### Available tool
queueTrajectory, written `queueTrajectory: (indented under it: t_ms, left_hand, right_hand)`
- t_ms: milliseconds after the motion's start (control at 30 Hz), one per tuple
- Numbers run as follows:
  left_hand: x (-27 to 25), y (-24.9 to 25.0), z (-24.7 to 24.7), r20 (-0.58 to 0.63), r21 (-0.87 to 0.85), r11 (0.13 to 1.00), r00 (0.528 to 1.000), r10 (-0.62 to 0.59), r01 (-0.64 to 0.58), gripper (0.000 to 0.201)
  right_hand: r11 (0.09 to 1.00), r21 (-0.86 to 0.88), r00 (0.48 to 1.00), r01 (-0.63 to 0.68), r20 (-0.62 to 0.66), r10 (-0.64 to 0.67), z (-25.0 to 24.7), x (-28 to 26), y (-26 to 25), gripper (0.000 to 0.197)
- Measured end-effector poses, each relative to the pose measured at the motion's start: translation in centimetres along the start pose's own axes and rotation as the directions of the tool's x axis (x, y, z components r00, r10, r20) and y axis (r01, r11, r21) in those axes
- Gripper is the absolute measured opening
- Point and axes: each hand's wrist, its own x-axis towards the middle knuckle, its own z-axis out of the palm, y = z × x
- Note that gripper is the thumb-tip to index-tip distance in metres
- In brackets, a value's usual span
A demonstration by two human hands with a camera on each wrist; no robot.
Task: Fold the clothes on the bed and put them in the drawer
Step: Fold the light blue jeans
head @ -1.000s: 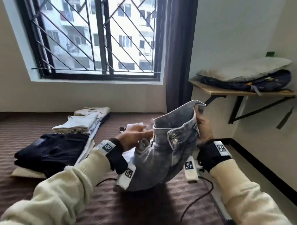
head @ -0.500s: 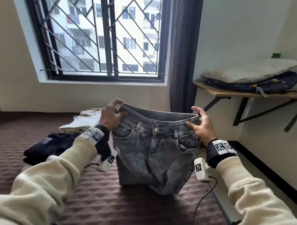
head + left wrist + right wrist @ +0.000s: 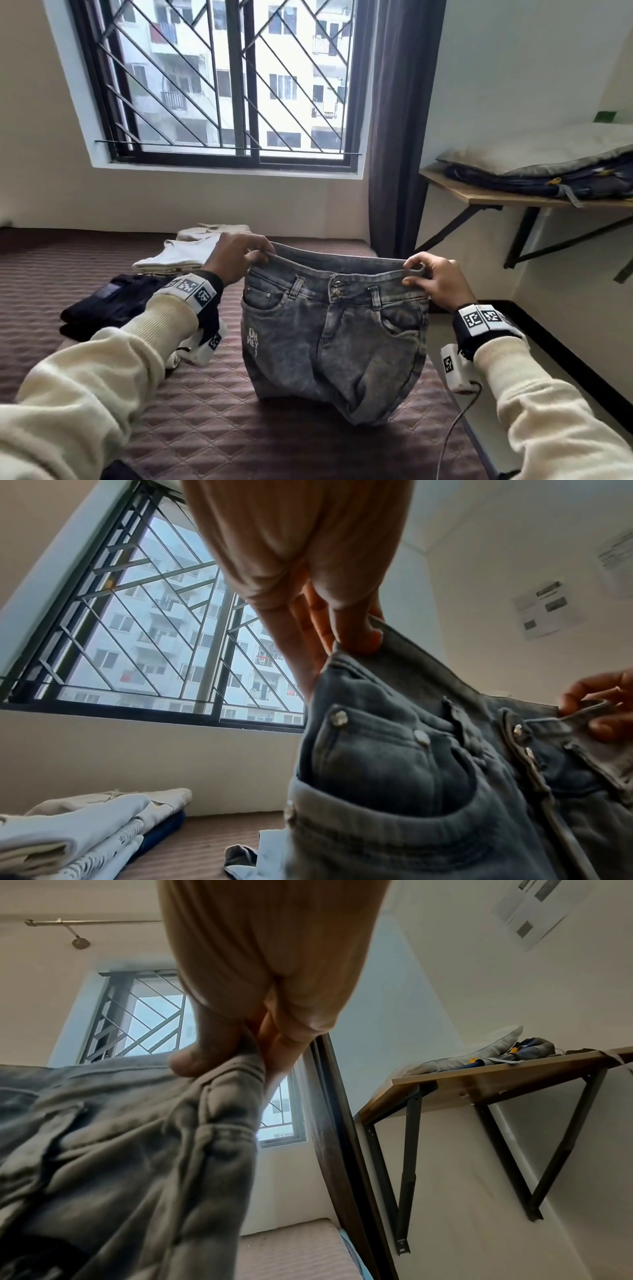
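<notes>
Left hand [image 3: 236, 258]: thumb and fingers pinch the left end of the waistband of the grey jeans [image 3: 334, 337]; the left wrist view confirms the thumb pressed on the outer face of the band, fingers behind it. Right hand [image 3: 436, 279]: fingers curled over the right end of the same waistband, thumb on the near side; the right wrist view shows the thumb and fingers clamping a bunched fold of denim. Waistband is stretched roughly level between the two hands, front of the jeans facing the person, two fly buttons and both front pockets visible, small white lettering below the left pocket. The lower part of the jeans rests crumpled on the bed [image 3: 205, 411], which has a brown quilted cover; legs are not laid out. Left of the jeans, on the bed: a folded dark garment [image 3: 109, 305], and beyond it a folded white stack [image 3: 178, 257]. Behind the jeans: barred window [image 3: 222, 85] with a dark curtain [image 3: 397, 137] at its right edge. Right of the jeans: wall shelf [image 3: 496, 198] carrying a pillow [image 3: 534, 150] on top of a dark bag [image 3: 548, 181].
</notes>
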Motion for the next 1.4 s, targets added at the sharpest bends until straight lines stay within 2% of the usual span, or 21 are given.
queueTrajectory:
  t_ms: [67, 133, 200, 300, 400, 500, 567, 667, 733, 800, 933, 1033, 1167, 1233, 1333, 1400]
  left_hand:
    - [-0.1, -0.4, 0.1, 0.005, -0.040, 0.998, 0.999, -0.044, 0.044, 0.051]
    - [-0.3, -0.9, 0.4, 0.008, -0.040, 0.997, 0.998, -0.063, 0.063, 0.047]
    - [-0.5, -0.9, 0.4, 0.015, -0.032, 0.996, 0.996, -0.083, 0.083, 0.030]
    - [-0.6, -0.9, 0.5, 0.008, -0.079, 0.985, 0.989, -0.150, 0.151, 0.020]
    - [-0.6, -1.0, 0.9, 0.003, -0.168, 0.954, 0.968, -0.252, 0.248, 0.014]
    - [-0.6, 0.3, 1.2, -0.055, -0.294, 0.881, 0.913, -0.403, 0.371, 0.007]
    - [-0.6, 1.9, 1.3, -0.151, -0.286, 0.874, 0.882, -0.446, 0.393, 0.010]
    - [-0.8, 4.2, 1.6, -0.292, -0.235, 0.909, 0.867, -0.405, 0.345, 0.016]
    - [-0.5, 5.4, 1.9, -0.327, -0.260, 0.917, 0.866, -0.379, 0.303, 0.017]
    - [0.0, 6.9, 2.2, -0.310, -0.328, 0.903, 0.871, -0.381, 0.278, 0.015]
    - [0.8, 10.1, 3.1, -0.162, -0.574, 0.797, 0.928, -0.337, 0.189, 0.015]
    - [0.5, 11.4, 3.3, -0.066, -0.563, 0.816, 0.976, -0.206, 0.134, 0.020]
    - [-0.4, 10.3, 2.7, -0.013, -0.499, 0.866, 1.000, -0.024, 0.014, 0.062]
    - [-0.6, 9.9, 2.4, -0.009, -0.413, 0.910, 0.999, 0.033, -0.034, 0.074]
    - [-0.6, 10.0, 2.3, 0.068, -0.408, 0.913, 0.997, 0.038, -0.007, 0.055]
    - [-0.7, 10.3, 2.4, 0.044, -0.321, 0.947, 0.999, 0.020, -0.005, 0.040]
  right_hand:
    - [0.999, -0.029, 0.999, -0.044, 0.008, 0.044, 0.0, -0.2, 0.3, 0.021]
    - [0.998, -0.015, 0.997, -0.065, 0.028, 0.066, 0.1, -0.1, 0.8, 0.017]
    - [0.973, 0.183, 0.987, -0.142, 0.098, 0.126, -0.1, -0.2, 0.9, 0.018]
    - [0.793, 0.545, 0.961, -0.271, 0.202, 0.190, -0.2, -0.7, 0.1, 0.016]
    - [0.739, 0.610, 0.957, -0.285, 0.139, 0.254, 0.3, -0.7, -0.8, 0.014]
    - [0.763, 0.564, 0.925, -0.315, 0.001, 0.381, 1.6, 0.0, -0.9, 0.015]
    - [0.805, 0.482, 0.897, -0.347, -0.081, 0.435, 2.4, 0.4, -1.7, 0.010]
    - [0.836, 0.435, 0.855, -0.334, -0.234, 0.464, 3.1, 0.6, -4.4, 0.012]
    - [0.863, 0.434, 0.867, -0.257, -0.291, 0.405, 3.4, 0.8, -6.8, 0.016]
    - [0.886, 0.427, 0.903, -0.180, -0.285, 0.321, 3.8, 1.1, -9.1, 0.018]
    - [0.871, 0.490, 0.971, -0.042, -0.186, 0.152, 3.7, 1.5, -13.8, 0.023]
    - [0.821, 0.568, 0.998, -0.058, 0.007, 0.066, 2.8, 1.4, -15.7, 0.035]
    - [0.639, 0.738, 0.964, -0.216, 0.265, 0.019, 1.2, 0.8, -15.7, 0.063]
    - [0.615, 0.751, 0.946, -0.241, 0.325, -0.026, 1.1, 0.4, -15.8, 0.072]
    - [0.577, 0.777, 0.950, -0.253, 0.311, -0.002, 1.6, -0.1, -15.8, 0.077]
    - [0.508, 0.817, 0.958, -0.273, 0.278, 0.068, 2.1, -0.5, -15.7, 0.075]
